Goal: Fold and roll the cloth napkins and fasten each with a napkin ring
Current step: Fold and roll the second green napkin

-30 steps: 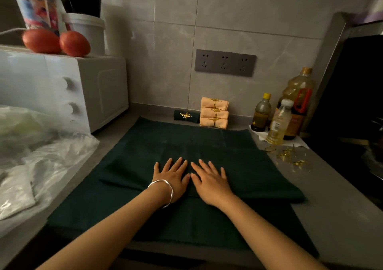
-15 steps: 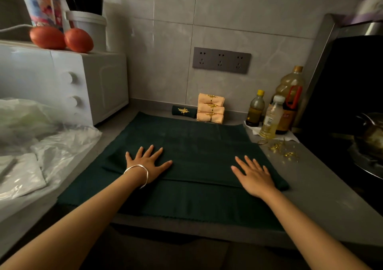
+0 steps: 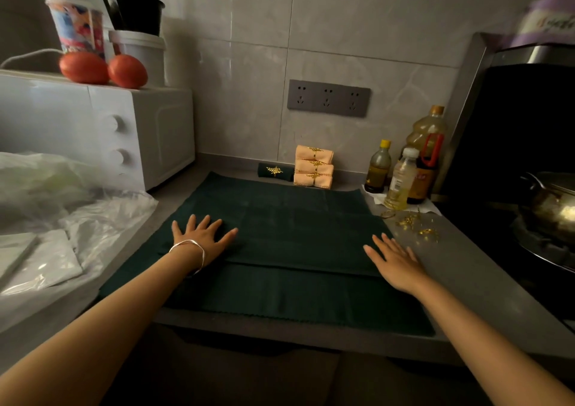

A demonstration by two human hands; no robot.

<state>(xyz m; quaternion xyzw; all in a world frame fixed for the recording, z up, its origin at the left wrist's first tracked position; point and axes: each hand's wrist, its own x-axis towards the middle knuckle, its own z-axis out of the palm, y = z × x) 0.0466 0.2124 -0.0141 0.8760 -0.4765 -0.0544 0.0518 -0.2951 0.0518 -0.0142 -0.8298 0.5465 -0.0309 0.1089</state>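
A plain dark green cloth napkin (image 3: 280, 243) covers the grey surface (image 3: 466, 268). Behind it, three peach rolled napkins (image 3: 313, 170) wear gold leaf-patterned rings; two red-orange tomatoes (image 3: 102, 68) top the white microwave (image 3: 93, 131).

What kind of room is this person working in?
Most likely a home kitchen: a white microwave sits on the counter, cooking oil bottles stand by the tiled wall, and a metal pot rests on the stove at right.
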